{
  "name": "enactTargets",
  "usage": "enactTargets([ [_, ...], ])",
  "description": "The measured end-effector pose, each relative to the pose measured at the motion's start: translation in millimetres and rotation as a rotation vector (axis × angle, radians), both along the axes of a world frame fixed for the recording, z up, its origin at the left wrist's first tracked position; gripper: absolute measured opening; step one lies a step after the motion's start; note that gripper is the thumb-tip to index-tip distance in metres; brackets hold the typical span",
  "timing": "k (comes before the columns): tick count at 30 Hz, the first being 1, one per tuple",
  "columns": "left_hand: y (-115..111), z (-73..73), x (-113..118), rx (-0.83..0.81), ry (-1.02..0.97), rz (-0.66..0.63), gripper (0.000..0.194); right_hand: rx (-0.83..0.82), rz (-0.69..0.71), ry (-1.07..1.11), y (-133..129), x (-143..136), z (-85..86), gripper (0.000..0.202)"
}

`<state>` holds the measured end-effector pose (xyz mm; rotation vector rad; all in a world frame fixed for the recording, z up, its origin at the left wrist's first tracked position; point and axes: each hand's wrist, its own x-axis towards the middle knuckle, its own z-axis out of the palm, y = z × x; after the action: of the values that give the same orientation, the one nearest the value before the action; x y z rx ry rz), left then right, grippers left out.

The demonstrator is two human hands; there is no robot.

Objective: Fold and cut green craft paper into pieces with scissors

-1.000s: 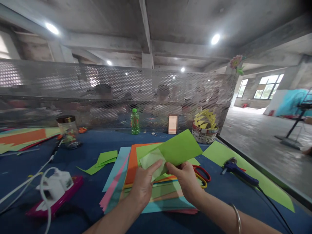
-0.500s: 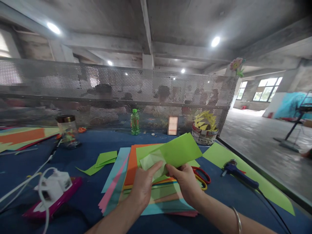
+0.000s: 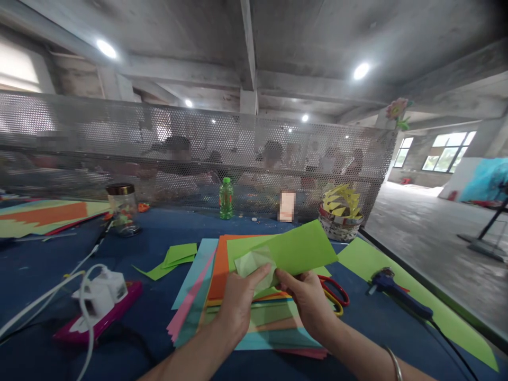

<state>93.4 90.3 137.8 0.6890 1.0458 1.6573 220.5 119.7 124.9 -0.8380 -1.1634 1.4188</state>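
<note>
Both hands hold up a green sheet of paper above a stack of coloured paper. My left hand is closed on a pale, translucent piece lying against the green paper, its thumb on top. My right hand pinches the lower edge of the green paper between thumb and fingers, close to the left thumb. Scissors with red and yellow handles lie just right of the stack, their blades hidden. Farther right, a blue glue gun rests on a light green sheet.
Green paper pieces lie left of the stack, near a magenta power strip with white plugs and cables. A lidded jar, a green bottle and a basket stand before a perforated metal screen. People sit behind it.
The whole view has shifted, so things appear slightly farther right. Both hands keep their hold on the green paper and the pale piece with little change.
</note>
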Motion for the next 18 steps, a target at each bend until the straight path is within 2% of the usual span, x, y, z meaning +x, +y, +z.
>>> enactTargets([
  [3,0.6,0.2,-1.2,-0.035,-0.014,-0.011,0.044,0.019,0.020,-0.048,-0.1,1.7,2.1,0.031],
  [6,0.5,1.5,-5.2,-0.095,-0.041,-0.016,0.046,0.053,0.088,-0.145,5.6,15.2,6.9,0.033],
  [7,0.5,2.0,-7.0,-0.108,-0.052,-0.013,0.047,0.092,0.114,-0.224,9.4,23.6,8.2,0.033],
  [9,0.9,3.2,-10.7,-0.124,-0.075,-0.002,0.048,0.310,0.159,-0.582,19.2,45.7,9.4,0.032],
  [10,1.3,3.8,-12.4,-0.133,-0.085,0.004,0.048,0.433,0.134,-0.802,24.5,58.7,9.0,0.031],
  [11,2.0,4.3,-14.0,-0.145,-0.094,0.009,0.047,0.463,0.104,-0.885,29.6,72.1,7.8,0.030],
  [15,6.4,5.5,-19.4,-0.196,-0.134,0.015,0.041,0.519,-0.014,-1.111,42.6,117.9,-3.5,0.014],
  [18,9.6,4.5,-23.4,-0.198,-0.151,0.009,0.040,0.539,-0.054,-1.205,42.9,131.2,-11.7,0.012],
])
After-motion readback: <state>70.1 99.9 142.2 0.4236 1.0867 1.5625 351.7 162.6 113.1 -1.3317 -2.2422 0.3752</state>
